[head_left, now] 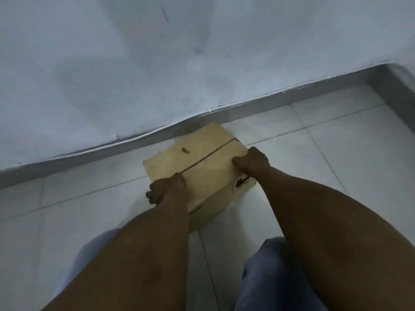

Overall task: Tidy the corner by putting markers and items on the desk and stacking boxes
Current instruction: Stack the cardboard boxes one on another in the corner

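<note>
Cardboard box (pixel 202 167), tan, closed, seam across its top, black print at 4 o'clock, gripped by left hand (pixel 165 190) and right hand (pixel 253 162), fingers curled over its edges.

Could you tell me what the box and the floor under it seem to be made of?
The cardboard box: tan, matte corrugated card by the look of it, with a centre flap seam and black print on its side. The floor: pale, faintly glossy tiles, probably ceramic, judging by the thin straight grout lines.
</note>
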